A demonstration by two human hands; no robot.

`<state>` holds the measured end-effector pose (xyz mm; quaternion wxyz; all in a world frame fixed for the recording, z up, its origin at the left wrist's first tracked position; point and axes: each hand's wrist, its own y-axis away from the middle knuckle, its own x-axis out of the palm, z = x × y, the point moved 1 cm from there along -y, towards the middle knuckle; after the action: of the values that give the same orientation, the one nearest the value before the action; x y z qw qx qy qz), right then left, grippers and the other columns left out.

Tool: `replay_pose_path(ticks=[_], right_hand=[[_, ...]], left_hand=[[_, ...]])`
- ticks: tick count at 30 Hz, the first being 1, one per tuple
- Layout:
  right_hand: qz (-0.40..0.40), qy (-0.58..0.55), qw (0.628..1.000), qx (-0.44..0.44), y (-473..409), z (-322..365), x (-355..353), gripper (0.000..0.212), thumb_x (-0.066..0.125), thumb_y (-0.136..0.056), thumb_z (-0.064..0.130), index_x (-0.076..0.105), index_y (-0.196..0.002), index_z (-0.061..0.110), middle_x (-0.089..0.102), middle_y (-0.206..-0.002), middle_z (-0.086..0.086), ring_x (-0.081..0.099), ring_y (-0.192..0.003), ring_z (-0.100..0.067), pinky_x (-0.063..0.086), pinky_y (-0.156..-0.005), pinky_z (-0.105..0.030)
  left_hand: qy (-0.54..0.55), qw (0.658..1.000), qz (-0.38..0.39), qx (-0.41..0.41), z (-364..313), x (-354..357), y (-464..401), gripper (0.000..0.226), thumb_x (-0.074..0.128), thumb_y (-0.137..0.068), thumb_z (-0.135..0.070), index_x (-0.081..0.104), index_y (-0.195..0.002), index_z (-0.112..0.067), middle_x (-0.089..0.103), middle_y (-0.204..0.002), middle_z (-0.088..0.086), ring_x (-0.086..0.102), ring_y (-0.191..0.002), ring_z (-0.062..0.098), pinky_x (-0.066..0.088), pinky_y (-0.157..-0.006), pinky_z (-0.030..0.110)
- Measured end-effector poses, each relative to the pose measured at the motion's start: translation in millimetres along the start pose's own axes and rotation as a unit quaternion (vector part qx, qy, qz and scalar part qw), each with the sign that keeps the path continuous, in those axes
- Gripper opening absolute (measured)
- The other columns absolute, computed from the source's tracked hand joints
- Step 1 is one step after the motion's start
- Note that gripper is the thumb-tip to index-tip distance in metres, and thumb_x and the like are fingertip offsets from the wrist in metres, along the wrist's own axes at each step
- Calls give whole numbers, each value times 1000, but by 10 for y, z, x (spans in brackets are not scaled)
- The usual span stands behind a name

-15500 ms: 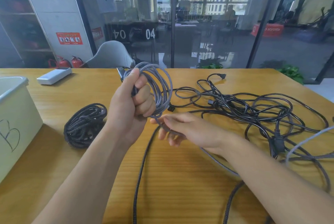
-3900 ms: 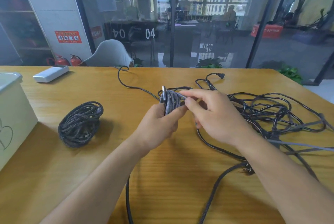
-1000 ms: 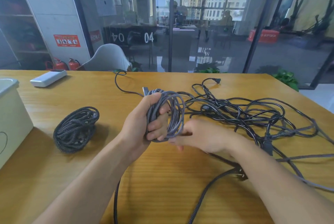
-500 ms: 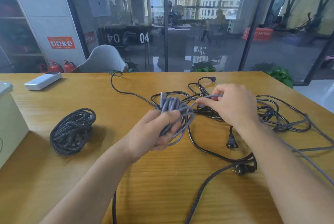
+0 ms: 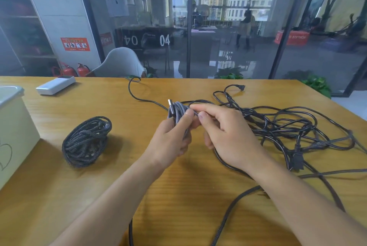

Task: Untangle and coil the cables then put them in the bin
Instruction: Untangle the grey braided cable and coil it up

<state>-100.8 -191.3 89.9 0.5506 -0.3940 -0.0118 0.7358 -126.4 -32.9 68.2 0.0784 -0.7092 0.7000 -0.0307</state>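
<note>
Illumination is even, diffuse daylight entering through the glass wall [image 5: 228, 27] at 12 o'clock. The wooden table [image 5: 178, 196] is evenly bright, without hotspots. Soft shadows fall toward 3 o'clock beside the coiled cable [image 5: 85, 142] and toward 4 o'clock from the bin [image 5: 14, 136]. The glass carries faint reflections that veil the room beyond. Wide-angle distortion bends verticals at 9 and 3 o'clock. Slight motion blur softens the forearms at 6 o'clock and the cables at 3 o'clock.
</note>
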Motion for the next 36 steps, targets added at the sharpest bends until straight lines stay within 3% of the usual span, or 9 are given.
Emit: replay_pose_path(ticks=[3,7,11,16,20,24,30,34,36], right_hand=[[23,3,999,25,16,50,5,28,44,-112,23,71,-121,25,72,-78,14,62,-52,-11,50,-60,-24],[152,38,988,-4,82,158,73,29,43,-112,26,71,-107,19,71,-74,8,58,-57,-3,39,-60,-14],[259,24,965,-26,128,193,156,19,50,-110,32,67,-107,23,67,-79,7,55,-65,-7,41,-62,-19],[238,123,963,1,72,112,134,45,59,-101,53,67,-71,21,53,-57,3,49,-57,-11,32,-57,-28],[221,193,953,80,28,102,-40,63,50,-95,72,73,-65,21,53,-47,2,49,-44,-5,29,-51,-21],[111,212,967,89,-5,136,-198,69,43,-101,66,68,-58,18,47,-37,7,48,-40,-8,48,-64,-32],[-11,274,961,39,21,118,-109,67,27,-98,73,68,-78,24,71,-68,6,65,-66,-15,54,-73,-36],[-56,10,996,70,-26,-7,87,22,64,-98,47,73,-96,27,75,-87,15,69,-83,-3,55,-81,-30],[-91,-184,969,140,-62,-46,167,15,76,-94,29,67,-101,19,75,-92,8,69,-83,-7,58,-86,-37]], left_hand=[[24,997,-74,-6,4,-72,-31,44,46,-107,-50,51,-86,-11,31,-68,13,27,-59,24,29,-48,25],[83,983,-162,-6,-21,-297,-74,44,48,-105,-53,46,-78,-19,35,-61,4,32,-53,20,29,-47,26],[121,982,-144,9,-51,-319,-66,49,51,-100,-62,53,-89,-15,42,-61,3,37,-54,19,30,-56,34],[183,980,-70,21,-110,-255,-35,40,55,-97,-55,52,-84,-17,56,-66,8,55,-61,26,46,-67,36],[205,978,-42,25,-170,-271,-14,38,47,-105,-48,49,-80,-18,33,-54,-1,34,-45,17,26,-59,35],[212,976,-2,48,-214,-267,14,41,49,-101,-52,47,-77,-19,28,-49,-5,23,-42,14,17,-59,36],[147,986,31,72,-222,-204,61,46,55,-94,-60,46,-71,-21,27,-46,-2,22,-41,16,17,-53,34],[102,987,39,114,-211,-190,74,59,59,-94,-47,31,-68,-2,24,-45,3,20,-41,16,23,-45,24],[89,987,32,130,-228,-207,78,56,55,-98,-31,26,-60,-2,22,-45,2,19,-40,17,24,-45,25]])
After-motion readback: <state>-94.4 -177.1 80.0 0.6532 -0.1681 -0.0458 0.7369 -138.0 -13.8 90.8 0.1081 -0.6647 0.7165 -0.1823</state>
